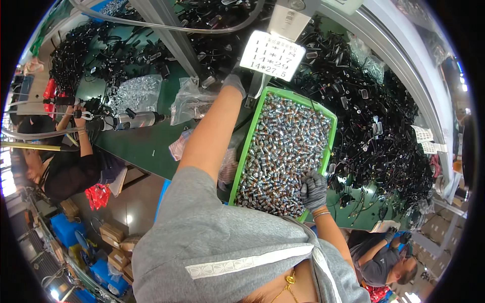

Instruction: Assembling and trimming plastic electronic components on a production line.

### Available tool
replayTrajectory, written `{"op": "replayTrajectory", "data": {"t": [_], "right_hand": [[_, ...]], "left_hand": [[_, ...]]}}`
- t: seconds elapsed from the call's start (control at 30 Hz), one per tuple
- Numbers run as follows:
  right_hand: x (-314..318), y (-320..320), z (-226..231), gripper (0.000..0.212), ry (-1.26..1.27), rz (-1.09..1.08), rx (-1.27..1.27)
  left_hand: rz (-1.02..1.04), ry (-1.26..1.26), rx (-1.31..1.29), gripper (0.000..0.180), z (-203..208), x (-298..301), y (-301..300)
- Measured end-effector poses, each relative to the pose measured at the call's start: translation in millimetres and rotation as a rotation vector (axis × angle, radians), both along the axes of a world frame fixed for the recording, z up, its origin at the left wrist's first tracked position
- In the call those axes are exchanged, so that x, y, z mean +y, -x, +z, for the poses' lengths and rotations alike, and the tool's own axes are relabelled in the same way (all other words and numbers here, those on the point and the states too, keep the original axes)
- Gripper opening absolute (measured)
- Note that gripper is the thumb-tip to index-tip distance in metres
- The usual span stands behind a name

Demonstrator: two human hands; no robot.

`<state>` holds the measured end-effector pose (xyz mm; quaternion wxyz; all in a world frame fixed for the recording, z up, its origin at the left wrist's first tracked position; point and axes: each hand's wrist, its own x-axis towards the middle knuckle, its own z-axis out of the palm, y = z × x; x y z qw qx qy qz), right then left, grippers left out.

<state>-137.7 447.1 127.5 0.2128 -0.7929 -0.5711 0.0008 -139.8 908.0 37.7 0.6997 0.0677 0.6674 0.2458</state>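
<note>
In front of me a green plastic bin (246, 155) is filled with small silver cylindrical metal parts (285, 146), some with coppery ends. My right hand (314, 191), in a dark grey glove, rests at the bin's near right side against the parts. Its fingers are curled, and whatever they hold is hidden. My left arm stretches far forward past the bin's left side. The gloved left hand (234, 83) is beside a metal post, near a clear plastic bag (189, 103); its fingers are lost against the dark things behind.
Heaps of black cabled parts (374, 136) cover the green table (134, 146) to the right and far side. A white printed card (273, 55) hangs above the bin. A metal upright (169, 35) and a power screwdriver (134, 120) stand at left. Co-workers sit at both sides.
</note>
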Motion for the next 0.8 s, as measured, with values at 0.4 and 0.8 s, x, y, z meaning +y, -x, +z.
{"op": "replayTrajectory", "data": {"t": [0.4, 0.8], "right_hand": [[-10, -1, -6, 0.020, 0.009, -0.025, 0.056], [-9, -7, -5, 0.021, -0.056, 0.017, 0.090]], "left_hand": [[0.199, -0.047, -0.579, 0.026, 21, 22, -9], [0.218, -0.048, -0.845, 0.027, 22, 16, 29]]}}
